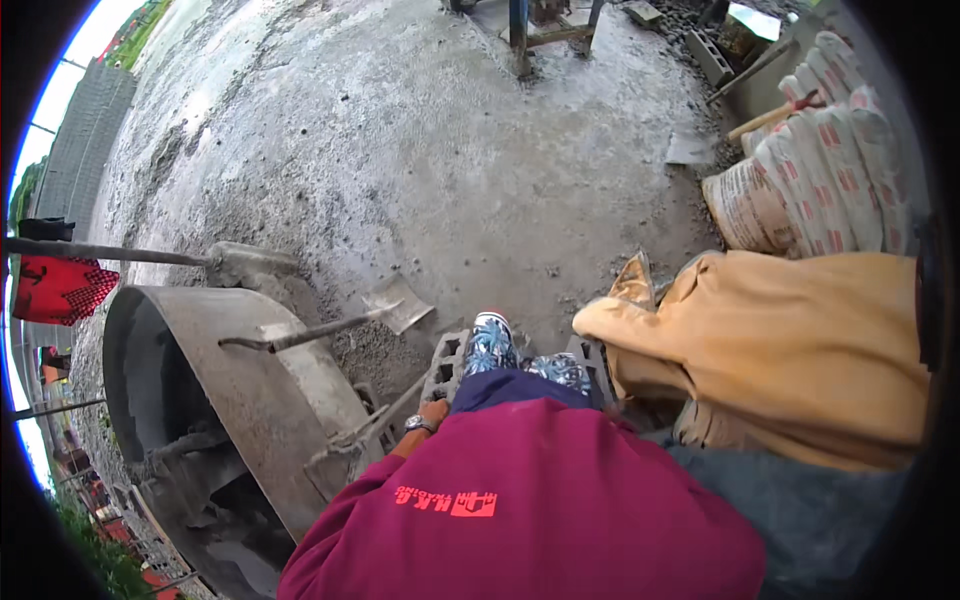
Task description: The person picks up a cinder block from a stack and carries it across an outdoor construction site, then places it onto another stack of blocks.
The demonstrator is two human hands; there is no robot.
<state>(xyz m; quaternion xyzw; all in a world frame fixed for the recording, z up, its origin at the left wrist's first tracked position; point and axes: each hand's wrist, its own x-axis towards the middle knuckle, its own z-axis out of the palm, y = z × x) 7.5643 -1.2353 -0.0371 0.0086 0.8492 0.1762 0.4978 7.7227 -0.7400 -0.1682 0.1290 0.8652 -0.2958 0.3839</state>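
My left hand (433, 411), with a watch on its wrist, rests low beside my thigh, against grey hollow blocks (446, 360). Its fingers are small and partly hidden, so their grip is unclear. My right hand is out of view. Past my maroon shirt, my dark shorts and patterned shoes (490, 345) point away from me. To the left of my hand stands a large metal mixer drum (240, 390), its inside dark and crusted with cement. A shovel (402, 303) lies with its handle across the drum's side and its blade near the wet ground.
Tan cloth (790, 330) and dark grey fabric (800, 505) lie close on my right. Stacked cement bags (820, 180) stand beyond, with a wooden handle (765, 122) across them. A blue-legged stand (519, 35) is far ahead. A red patterned cloth (62, 292) hangs at far left.
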